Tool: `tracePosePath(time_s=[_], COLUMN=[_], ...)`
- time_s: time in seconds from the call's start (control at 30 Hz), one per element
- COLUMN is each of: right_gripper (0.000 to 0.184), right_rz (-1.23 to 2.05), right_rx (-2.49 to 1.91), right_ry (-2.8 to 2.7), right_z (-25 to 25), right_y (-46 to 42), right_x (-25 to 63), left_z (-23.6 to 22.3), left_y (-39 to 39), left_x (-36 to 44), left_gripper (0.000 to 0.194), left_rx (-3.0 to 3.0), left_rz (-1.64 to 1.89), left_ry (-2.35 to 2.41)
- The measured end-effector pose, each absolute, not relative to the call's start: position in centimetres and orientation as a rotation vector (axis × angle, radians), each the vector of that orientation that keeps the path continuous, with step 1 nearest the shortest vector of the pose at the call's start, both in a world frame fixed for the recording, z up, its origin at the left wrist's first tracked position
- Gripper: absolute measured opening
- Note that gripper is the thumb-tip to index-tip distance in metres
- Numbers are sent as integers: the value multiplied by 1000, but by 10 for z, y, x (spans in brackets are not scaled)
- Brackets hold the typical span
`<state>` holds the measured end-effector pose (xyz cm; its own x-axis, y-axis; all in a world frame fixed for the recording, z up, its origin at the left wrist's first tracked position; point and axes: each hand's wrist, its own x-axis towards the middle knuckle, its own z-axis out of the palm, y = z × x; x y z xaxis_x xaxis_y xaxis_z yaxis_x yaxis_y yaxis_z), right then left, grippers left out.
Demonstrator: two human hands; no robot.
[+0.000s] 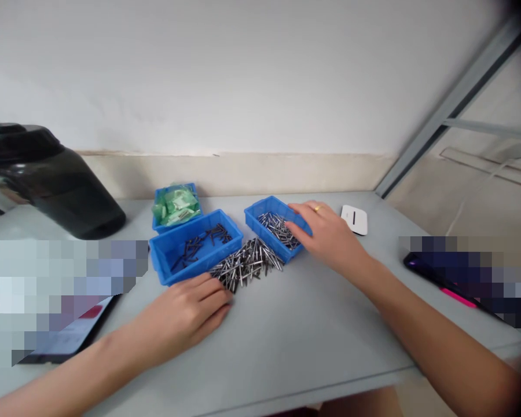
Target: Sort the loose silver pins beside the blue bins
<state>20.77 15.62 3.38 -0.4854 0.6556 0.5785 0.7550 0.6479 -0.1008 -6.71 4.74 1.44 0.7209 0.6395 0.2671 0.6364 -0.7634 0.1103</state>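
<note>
A pile of thin, nail-like metal pieces (247,262) lies on the table between two blue bins. My left hand (195,307) rests at the pile's near left edge, fingers curled together; the fingertips are partly hidden, and what they pinch is too small to make out. The right blue bin (264,230) holds many silver nail-like pieces (278,226). My right hand (330,234), with a ring on one finger, grips that bin's right side, thumb over the rim. Several dark screw-like pieces (194,248) lie scattered inside the left blue bin (200,269).
Behind the left bin, a small blue bin (156,225) holds green plastic packets (176,204). A dark bottle (65,179) stands at left, above a partly blurred tablet-like device (69,341). A white device (355,220) and a dark phone-like object (412,262) lie at right. A wall runs behind.
</note>
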Motion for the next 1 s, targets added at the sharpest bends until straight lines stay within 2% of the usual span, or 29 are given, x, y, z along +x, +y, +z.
tracePosePath(time_s=[0.13, 0.3, 0.77, 1.0], right_gripper=[20, 21, 26, 25], right_rz=[-37, -82, -129, -138], right_rx=[-768, -348, -353, -369], right_ry=[-2402, -2701, -2744, -2762], right_z=[28, 23, 19, 17], right_y=[142, 112, 115, 117], right_x=[194, 175, 177, 180], left_z=[13, 13, 10, 14], left_y=[46, 44, 44, 43], left_x=[-70, -74, -74, -71], left_gripper=[24, 17, 13, 17], left_rx=[3180, 3335, 3310, 3296], left_rz=[302, 153, 126, 136], left_ry=[1065, 1067, 1128, 1102])
